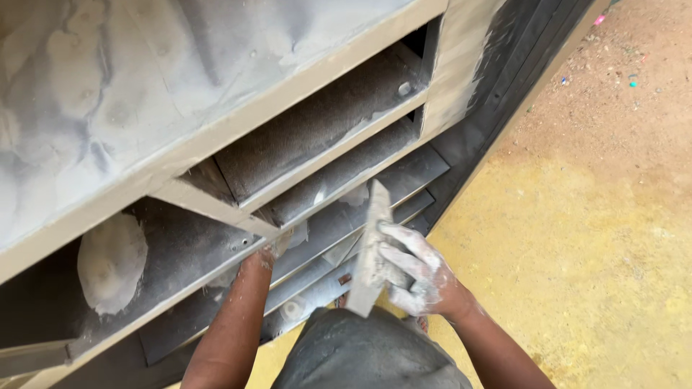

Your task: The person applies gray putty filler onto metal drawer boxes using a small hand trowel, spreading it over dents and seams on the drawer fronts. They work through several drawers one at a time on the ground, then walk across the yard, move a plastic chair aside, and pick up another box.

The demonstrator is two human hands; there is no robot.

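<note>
My right hand [412,272], coated in pale putty, grips a flat grey scraper board [372,248] smeared with filler, held upright in front of the cabinet's lower shelves. My left arm [234,324] reaches up into the metal cabinet [144,86]. The left hand [270,248] goes under the edge of a shelf [216,209] and is mostly hidden, so I cannot tell what it holds. The cabinet's side is covered with grey and whitish filler.
Several open shelves run diagonally across the cabinet, dusted grey. A pale patch of filler [112,263] sits in the lower left compartment. Sandy yellow and reddish ground [591,202] lies to the right. My grey-clad knee [360,356] is below the hands.
</note>
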